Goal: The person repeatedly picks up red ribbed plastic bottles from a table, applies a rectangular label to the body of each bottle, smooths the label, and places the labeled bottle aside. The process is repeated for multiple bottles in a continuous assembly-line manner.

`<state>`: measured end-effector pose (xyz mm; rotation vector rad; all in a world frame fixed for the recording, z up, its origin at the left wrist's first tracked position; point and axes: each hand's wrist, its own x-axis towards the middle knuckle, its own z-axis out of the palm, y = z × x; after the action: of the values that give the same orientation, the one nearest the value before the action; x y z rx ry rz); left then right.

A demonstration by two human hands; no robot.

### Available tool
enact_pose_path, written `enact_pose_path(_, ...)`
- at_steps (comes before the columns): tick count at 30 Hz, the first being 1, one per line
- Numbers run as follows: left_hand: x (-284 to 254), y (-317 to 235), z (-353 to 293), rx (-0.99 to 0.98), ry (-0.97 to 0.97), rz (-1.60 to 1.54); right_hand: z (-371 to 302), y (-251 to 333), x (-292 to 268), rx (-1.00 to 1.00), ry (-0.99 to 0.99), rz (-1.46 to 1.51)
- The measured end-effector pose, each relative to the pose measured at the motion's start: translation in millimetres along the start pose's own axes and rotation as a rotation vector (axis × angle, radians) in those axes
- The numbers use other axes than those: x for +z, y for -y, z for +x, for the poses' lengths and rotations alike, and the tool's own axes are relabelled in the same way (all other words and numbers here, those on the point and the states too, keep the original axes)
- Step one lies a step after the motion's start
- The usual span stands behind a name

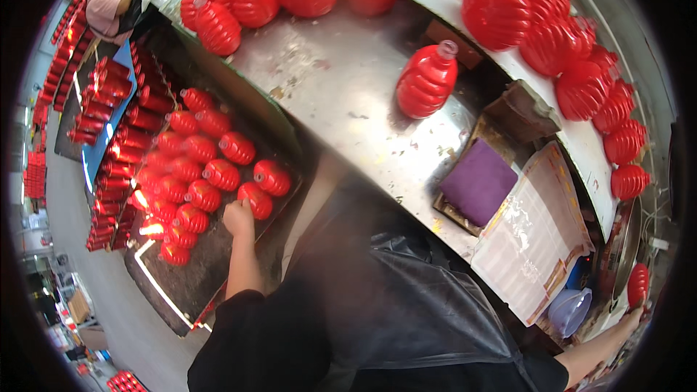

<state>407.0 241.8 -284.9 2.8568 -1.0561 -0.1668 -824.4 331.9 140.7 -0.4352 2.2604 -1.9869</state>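
Observation:
At the left, my left hand (240,219) is closed at the near end of a ribbed red bottle (255,201), which stands at the right edge of a crowd of similar red bottles (185,174) on a dark board (163,297). My right arm reaches out to the far right, where my right hand (633,319) is at the picture's rim, closed on the lower end of another red bottle (637,285); its fingers show only in part. One red bottle with a clear neck (427,80) stands alone on the metal table (327,80), away from both hands.
A purple pad (479,183) lies in a tray, beside a stained plastic sheet (534,225). A bluish translucent bucket (569,312) sits below. Red bottles line a white shelf (450,3) and the table's far edge. Racks of red bottles and another person (109,7) are at the far left.

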Motion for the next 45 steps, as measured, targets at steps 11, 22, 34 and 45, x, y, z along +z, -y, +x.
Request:
enact_pose_path(11,-125.8,-123.8,41.2,0.193,-0.322,-0.443,88.2,-121.6,9.1,-0.51,-0.008,-1.412)
enact_pose_path(22,-196.7,-315.7,28.8,0.677,0.105,-1.046,-44.0,-66.8,118.0,-0.095,0.285,-1.39)
enact_pose_path(34,-195.0,-365.0,-19.6,1.007,0.387,-1.094,-64.0,-87.7,127.1,-0.049,-0.214,-0.567)
enact_pose_path(45,-210.8,-385.2,-50.4,1.287,0.476,-0.935,-199.5,58.5,160.3,-0.585,-0.375,-0.838)
